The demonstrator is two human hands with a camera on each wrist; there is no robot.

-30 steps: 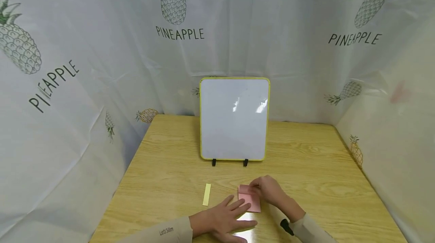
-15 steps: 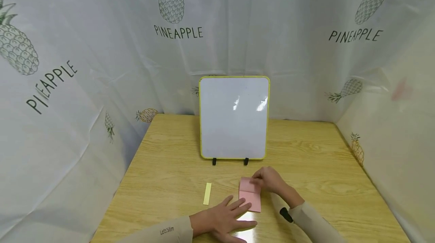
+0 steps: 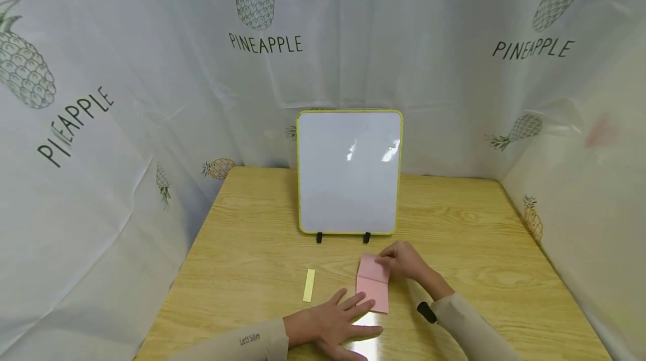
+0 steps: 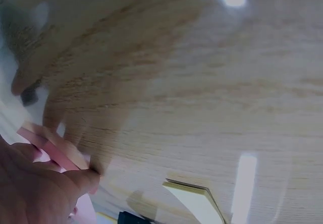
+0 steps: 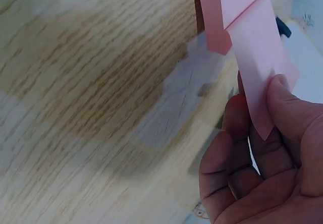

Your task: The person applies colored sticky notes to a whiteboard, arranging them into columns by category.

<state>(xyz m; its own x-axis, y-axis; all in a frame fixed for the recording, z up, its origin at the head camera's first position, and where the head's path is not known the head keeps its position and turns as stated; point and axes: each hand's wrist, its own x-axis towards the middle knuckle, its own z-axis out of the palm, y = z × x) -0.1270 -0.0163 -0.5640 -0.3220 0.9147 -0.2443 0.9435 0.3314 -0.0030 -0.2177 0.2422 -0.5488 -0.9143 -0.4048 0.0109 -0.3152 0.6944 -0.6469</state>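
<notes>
A pink sticky note pad (image 3: 372, 297) lies on the table in the head view, its thickness showing as a darker pink edge in the right wrist view. My left hand (image 3: 338, 323) is spread, with straight fingertips resting on the pad's lower left part. Between thumb and fingers, my right hand (image 3: 405, 263) pinches the top sticky note (image 5: 256, 52) by its outer part. That sheet stands raised from the pad, creased across where it meets the rest. To the left lies a narrow yellow sticky note pad (image 3: 309, 285), untouched.
A whiteboard (image 3: 349, 173) with a yellow frame stands upright behind the pads on two black feet (image 3: 366, 237). White curtains (image 3: 429, 86) printed with pineapples enclose the wooden table (image 3: 252, 226) at the back and sides.
My right hand has moved away from me, lifting the pinched sheet farther up off the pad. The left hand has stayed in place on the pad.
</notes>
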